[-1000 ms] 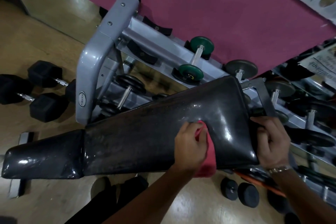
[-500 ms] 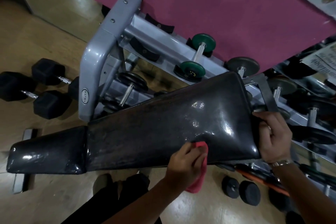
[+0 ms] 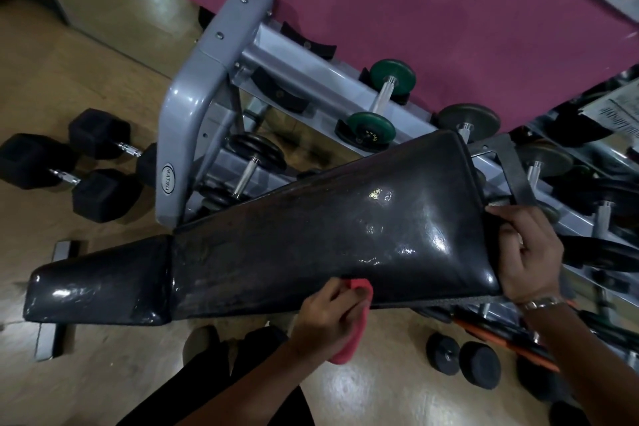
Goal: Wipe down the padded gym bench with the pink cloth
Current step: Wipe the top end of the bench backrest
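Observation:
The black padded gym bench [image 3: 311, 235] runs across the view, its wide backrest raised at the right and its narrow seat pad at the left. My left hand [image 3: 328, 318] presses the pink cloth [image 3: 356, 322] against the near side edge of the backrest; most of the cloth hangs below my fingers. My right hand [image 3: 522, 252] grips the wide top end of the backrest, thumb on the pad's edge. A metal watch sits on that wrist.
A grey dumbbell rack [image 3: 193, 121] with green and grey dumbbells stands right behind the bench against a maroon wall. Black hex dumbbells [image 3: 69, 162] lie on the wooden floor at left. Small black dumbbells [image 3: 463, 356] rest on the floor under the backrest.
My left hand has slid the cloth from the top of the backrest down over its near edge and leftward. My right hand has kept its grip on the backrest's end.

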`<state>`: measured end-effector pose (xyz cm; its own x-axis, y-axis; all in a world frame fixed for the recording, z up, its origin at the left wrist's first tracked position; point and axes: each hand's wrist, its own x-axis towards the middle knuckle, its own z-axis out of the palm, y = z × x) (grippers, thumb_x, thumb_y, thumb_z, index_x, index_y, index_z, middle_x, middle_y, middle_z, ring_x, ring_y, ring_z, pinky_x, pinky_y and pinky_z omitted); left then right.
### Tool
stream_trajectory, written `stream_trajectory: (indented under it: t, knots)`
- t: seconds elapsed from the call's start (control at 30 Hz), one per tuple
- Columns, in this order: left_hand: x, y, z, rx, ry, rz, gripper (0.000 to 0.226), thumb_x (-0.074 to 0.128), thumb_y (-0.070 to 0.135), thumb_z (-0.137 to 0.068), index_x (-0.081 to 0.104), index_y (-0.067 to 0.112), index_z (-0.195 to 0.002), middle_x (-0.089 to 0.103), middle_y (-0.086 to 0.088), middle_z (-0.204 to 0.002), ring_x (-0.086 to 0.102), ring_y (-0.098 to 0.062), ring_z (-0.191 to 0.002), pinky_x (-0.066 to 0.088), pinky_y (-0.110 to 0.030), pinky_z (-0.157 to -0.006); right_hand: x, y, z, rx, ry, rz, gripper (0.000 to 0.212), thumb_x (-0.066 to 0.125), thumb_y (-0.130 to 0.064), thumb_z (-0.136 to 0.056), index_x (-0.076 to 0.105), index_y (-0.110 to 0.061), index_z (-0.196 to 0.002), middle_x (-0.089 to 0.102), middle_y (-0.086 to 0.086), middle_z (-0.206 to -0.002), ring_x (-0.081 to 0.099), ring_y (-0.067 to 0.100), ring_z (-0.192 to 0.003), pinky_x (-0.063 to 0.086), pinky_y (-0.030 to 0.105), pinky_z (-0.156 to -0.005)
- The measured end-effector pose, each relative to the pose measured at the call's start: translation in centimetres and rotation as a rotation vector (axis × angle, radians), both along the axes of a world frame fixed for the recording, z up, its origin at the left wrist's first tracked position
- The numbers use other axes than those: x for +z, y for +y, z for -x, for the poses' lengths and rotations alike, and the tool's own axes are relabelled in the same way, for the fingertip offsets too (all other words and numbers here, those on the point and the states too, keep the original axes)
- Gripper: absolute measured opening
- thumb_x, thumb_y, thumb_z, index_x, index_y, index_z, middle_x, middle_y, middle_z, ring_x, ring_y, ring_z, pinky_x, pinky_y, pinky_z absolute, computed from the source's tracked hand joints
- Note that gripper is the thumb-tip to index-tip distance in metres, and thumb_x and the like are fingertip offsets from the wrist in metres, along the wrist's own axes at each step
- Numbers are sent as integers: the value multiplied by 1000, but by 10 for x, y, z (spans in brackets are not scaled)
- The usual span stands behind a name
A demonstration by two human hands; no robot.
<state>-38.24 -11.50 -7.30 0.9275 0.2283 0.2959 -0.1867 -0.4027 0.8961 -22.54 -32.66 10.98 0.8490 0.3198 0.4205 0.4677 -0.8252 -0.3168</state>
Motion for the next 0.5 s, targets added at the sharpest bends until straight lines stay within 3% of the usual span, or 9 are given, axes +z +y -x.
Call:
stream_trajectory:
  t: [0.1,0.2,0.27,0.37,0.5]
  knots:
    - [9,0,-5,114,116,134,12,71,20,-91,72,26,-100,57,6,-87,62,-11,-74,53,-29,-70,0,1,-1,-2,1,6,36,41,-11,-93,71,5,-103,65,21,-99,58,27,-94,41,20,-90]
    - [34,-14,-15,156,120,231,10,73,10,-91,74,17,-97,58,4,-85,59,-9,-76,49,-20,-74,0,1,0,-7,-4,4,35,41,-10,-93,71,6,-103,66,22,-99,57,24,-96,41,20,-91]
    - [42,-21,-19,82,72,201,9,73,10,-91,74,14,-100,57,0,-85,58,-11,-75,49,-19,-72,0,1,1,-6,-11,8,34,42,-9,-93,71,6,-103,66,22,-99,57,23,-96,41,20,-91]
    - [21,-10,-17,-10,-8,42,12,70,21,-95,74,17,-106,57,-3,-88,61,-17,-71,54,-29,-64,0,0,-1,13,-13,9,33,42,-6,-93,71,6,-104,66,23,-99,56,21,-97,40,19,-93]
    - [2,23,-19,94,90,58,16,69,20,-95,74,16,-109,57,-2,-92,63,-17,-77,55,-34,-71,0,1,0,-3,-35,6,32,43,-4,-92,71,6,-104,66,23,-99,54,15,-98,38,16,-94]
